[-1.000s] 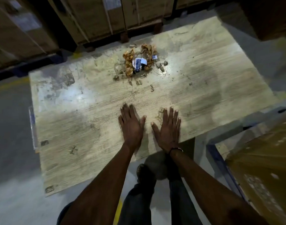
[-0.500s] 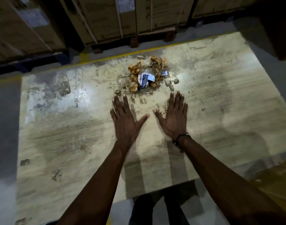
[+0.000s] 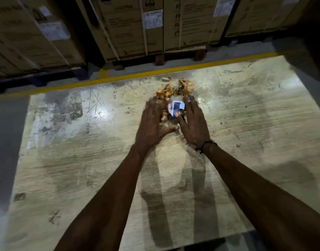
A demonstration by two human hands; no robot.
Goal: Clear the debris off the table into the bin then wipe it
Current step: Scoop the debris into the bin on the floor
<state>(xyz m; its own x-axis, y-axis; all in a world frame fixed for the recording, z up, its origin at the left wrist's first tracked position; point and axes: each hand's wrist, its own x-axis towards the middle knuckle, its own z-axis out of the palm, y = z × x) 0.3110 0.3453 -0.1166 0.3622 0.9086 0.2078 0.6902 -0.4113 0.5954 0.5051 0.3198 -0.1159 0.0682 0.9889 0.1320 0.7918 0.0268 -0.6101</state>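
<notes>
One debris pile (image 3: 175, 93), tan scraps plus a blue-white wrapper (image 3: 176, 107), is sitting near the desk's (image 3: 246, 124) far edge. Two hands are flanking it, left (image 3: 152, 125) and right (image 3: 193, 124), fingers straight, probably touching; it's blurry. Cartons (image 3: 137, 26) are standing behind.

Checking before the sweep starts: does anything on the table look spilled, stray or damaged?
Yes. One scrap lies apart from the debris pile, at the table's far edge, outside both the left hand and right hand, so it may be missed. The tabletop is scratched and stained.
</notes>
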